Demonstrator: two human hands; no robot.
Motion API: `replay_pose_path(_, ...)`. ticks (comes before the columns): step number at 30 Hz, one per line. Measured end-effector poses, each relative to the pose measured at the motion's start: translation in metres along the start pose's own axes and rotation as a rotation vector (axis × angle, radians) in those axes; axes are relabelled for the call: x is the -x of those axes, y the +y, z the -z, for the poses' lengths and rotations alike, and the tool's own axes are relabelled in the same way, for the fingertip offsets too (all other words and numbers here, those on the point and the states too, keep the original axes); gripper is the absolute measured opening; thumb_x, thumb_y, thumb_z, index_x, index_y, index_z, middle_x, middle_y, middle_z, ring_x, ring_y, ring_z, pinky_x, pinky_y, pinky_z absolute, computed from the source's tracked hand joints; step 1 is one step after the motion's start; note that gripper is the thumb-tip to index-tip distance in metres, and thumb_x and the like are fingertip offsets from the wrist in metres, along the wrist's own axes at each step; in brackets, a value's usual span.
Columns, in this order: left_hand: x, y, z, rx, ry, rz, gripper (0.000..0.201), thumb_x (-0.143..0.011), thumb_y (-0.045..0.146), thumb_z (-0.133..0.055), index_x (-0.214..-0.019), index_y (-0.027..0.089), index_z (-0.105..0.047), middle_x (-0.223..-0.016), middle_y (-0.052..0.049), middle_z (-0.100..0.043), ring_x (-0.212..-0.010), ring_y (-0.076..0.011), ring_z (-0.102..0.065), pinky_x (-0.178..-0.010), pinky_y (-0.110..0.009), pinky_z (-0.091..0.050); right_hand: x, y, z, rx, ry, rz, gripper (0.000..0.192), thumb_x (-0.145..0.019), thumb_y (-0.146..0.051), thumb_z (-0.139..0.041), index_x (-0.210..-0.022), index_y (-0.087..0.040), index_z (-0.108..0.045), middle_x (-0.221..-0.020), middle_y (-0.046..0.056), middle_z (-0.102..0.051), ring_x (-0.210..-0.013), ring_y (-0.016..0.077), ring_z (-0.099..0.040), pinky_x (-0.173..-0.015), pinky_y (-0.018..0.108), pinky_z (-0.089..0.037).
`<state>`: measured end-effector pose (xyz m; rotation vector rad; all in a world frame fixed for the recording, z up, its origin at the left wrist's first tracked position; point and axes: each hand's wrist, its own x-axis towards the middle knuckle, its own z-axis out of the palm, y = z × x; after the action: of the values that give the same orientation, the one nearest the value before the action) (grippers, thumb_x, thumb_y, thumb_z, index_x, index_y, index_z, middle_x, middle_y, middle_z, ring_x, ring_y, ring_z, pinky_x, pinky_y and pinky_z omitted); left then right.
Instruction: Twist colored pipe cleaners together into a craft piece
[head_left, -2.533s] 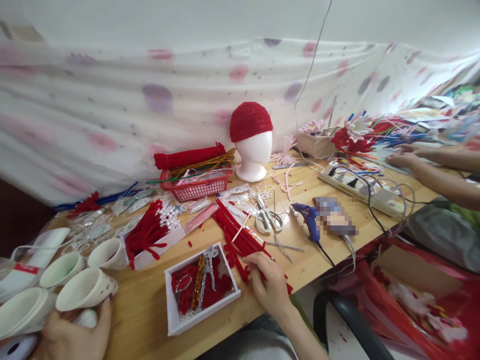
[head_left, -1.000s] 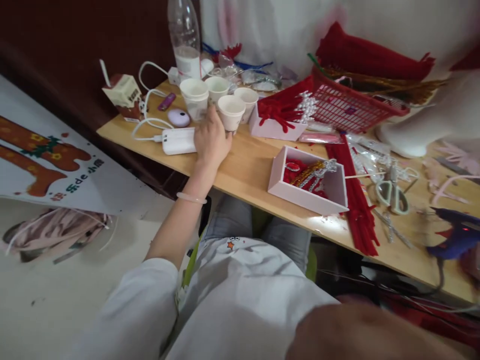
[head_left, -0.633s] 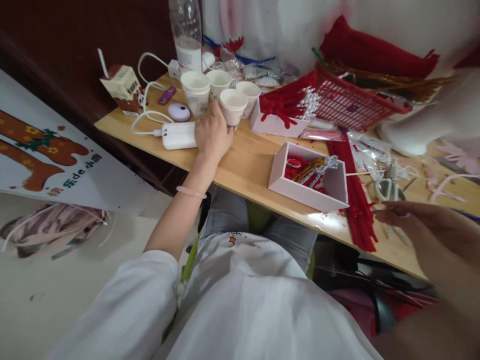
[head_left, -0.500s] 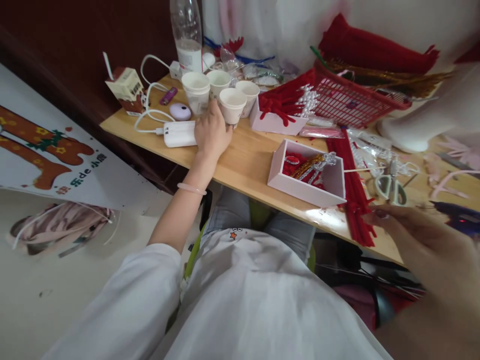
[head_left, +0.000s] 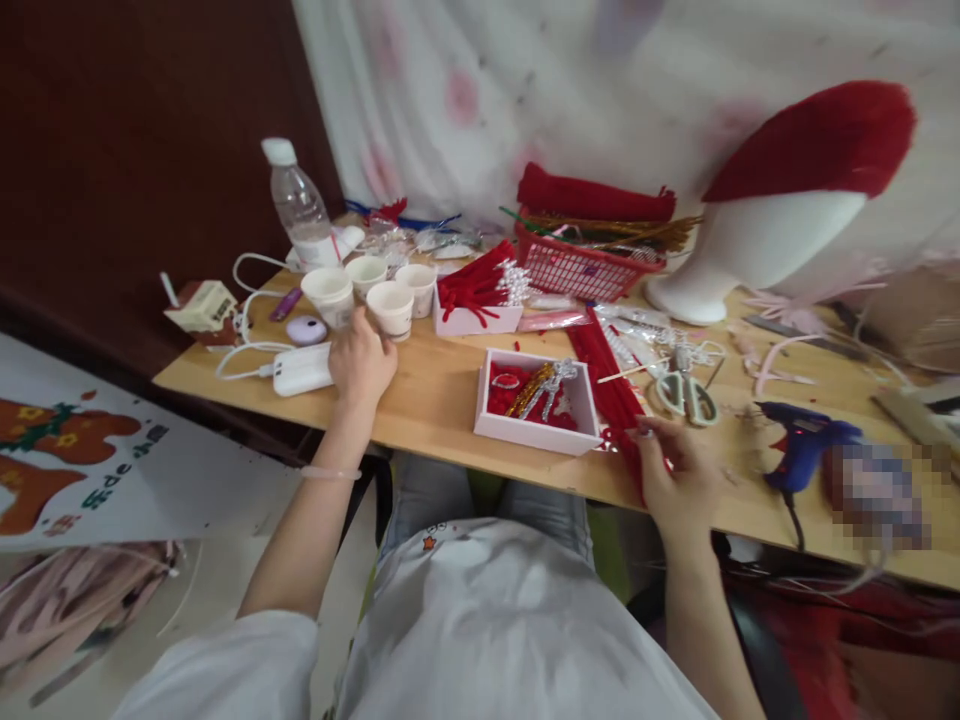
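Observation:
At the left of the desk, my left hand is closed at the lower side of the front paper cup, its thumb and index finger about the cup's base. The other fingers are curled and partly hidden. The hand overlaps one end of a white power bank. My right hand is at the desk's front edge over long red pipe cleaners. Its thumb and fingertips are pressed together; what they hold, if anything, is too small to make out. Between the hands stands a white box with red, gold and silver pieces.
More paper cups and a plastic bottle stand at the back left. A second box holds red bundles with white tips. Behind are a red basket and a mannequin head. Scissors and a blue glue gun lie right.
The view has tilted up and turned right, bringing the mannequin head and glue gun into full sight. My right hand has moved away from the camera toward the red pipe cleaners. My left hand stays by the cup.

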<state>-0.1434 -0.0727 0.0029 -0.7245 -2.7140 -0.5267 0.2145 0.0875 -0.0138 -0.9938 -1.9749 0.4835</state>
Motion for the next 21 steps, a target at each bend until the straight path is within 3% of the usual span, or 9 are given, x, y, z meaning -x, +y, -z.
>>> replay_pose_path(4, 0.000, 0.003, 0.002, -0.015, 0.007, -0.002, 0.057, -0.081, 0.023, -0.053, -0.134, 0.004, -0.043, -0.109, -0.021, -0.069, -0.103, -0.0364, -0.065, -0.087, -0.043, -0.049, 0.008, -0.002, -0.009, 0.144, 0.157, 0.190, 0.018, -0.089, -0.027, -0.055, -0.096, -0.018, -0.069, -0.084, 0.009, -0.072, -0.077, 0.0229, -0.065, -0.073, 0.038, -0.051)
replay_pose_path(6, 0.000, 0.004, 0.004, -0.026, 0.003, 0.002, 0.056, -0.081, 0.025, -0.053, -0.133, 0.005, -0.045, -0.109, -0.021, -0.069, -0.103, -0.0367, -0.065, -0.087, -0.044, -0.049, 0.010, -0.007, -0.010, 0.168, 0.163, 0.247, 0.015, -0.089, -0.023, -0.055, -0.095, -0.019, -0.068, -0.082, 0.008, -0.071, -0.077, 0.0234, -0.063, -0.072, 0.038, -0.050)
replay_pose_path(10, 0.000, 0.007, 0.008, -0.060, -0.030, 0.044, 0.057, -0.082, 0.030, -0.053, -0.132, 0.005, -0.045, -0.109, -0.024, -0.068, -0.101, -0.0387, -0.066, -0.083, -0.046, -0.050, 0.009, -0.015, -0.006, 0.126, 0.076, 0.221, 0.014, -0.089, -0.020, -0.053, -0.095, -0.020, -0.066, -0.080, 0.006, -0.070, -0.076, 0.0230, -0.062, -0.069, 0.037, -0.049)
replay_pose_path(21, 0.001, 0.020, 0.022, -0.125, -0.114, 0.099, 0.058, -0.084, 0.037, -0.048, -0.130, 0.003, -0.046, -0.108, -0.027, -0.068, -0.107, -0.0403, -0.064, -0.083, -0.044, -0.050, 0.012, -0.019, -0.004, 0.050, 0.056, 0.178, 0.015, -0.090, -0.014, -0.053, -0.098, -0.019, -0.063, -0.082, 0.005, -0.069, -0.081, 0.0207, -0.063, -0.074, 0.035, -0.050)
